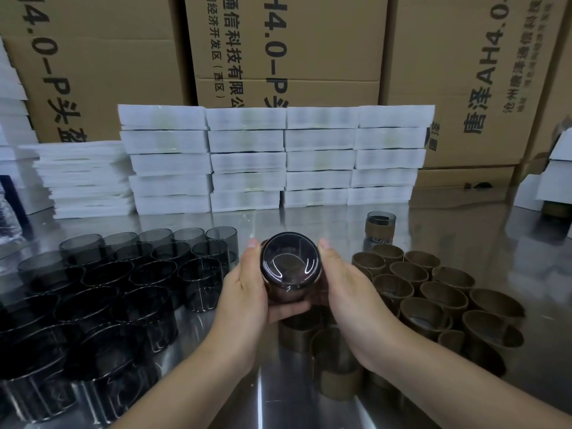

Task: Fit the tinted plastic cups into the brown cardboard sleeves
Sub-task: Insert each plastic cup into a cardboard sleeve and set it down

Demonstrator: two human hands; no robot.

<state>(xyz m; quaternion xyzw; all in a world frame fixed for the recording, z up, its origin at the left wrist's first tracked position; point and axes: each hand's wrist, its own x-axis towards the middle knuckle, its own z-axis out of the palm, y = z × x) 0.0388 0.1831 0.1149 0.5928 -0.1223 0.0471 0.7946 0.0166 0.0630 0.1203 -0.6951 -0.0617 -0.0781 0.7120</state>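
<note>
Both hands hold one tinted plastic cup (290, 263) above the middle of the table, its round base turned toward me. My left hand (247, 289) wraps its left side with fingers curled under it. My right hand (343, 289) cups its right side, thumb up along the rim. A brown edge shows behind the cup at its upper left; whether a sleeve is around it I cannot tell. Several bare tinted cups (102, 292) stand in rows on the left. Several empty brown cardboard sleeves (433, 292) stand on the right. One cup in a sleeve (380, 227) stands farther back.
The table is shiny metal (479, 236). Stacks of white foam sheets (272, 159) line the back, with large printed cardboard boxes (284, 51) behind them. A few more sleeves (337, 373) stand under my wrists. White boxes (554, 178) sit at the right edge.
</note>
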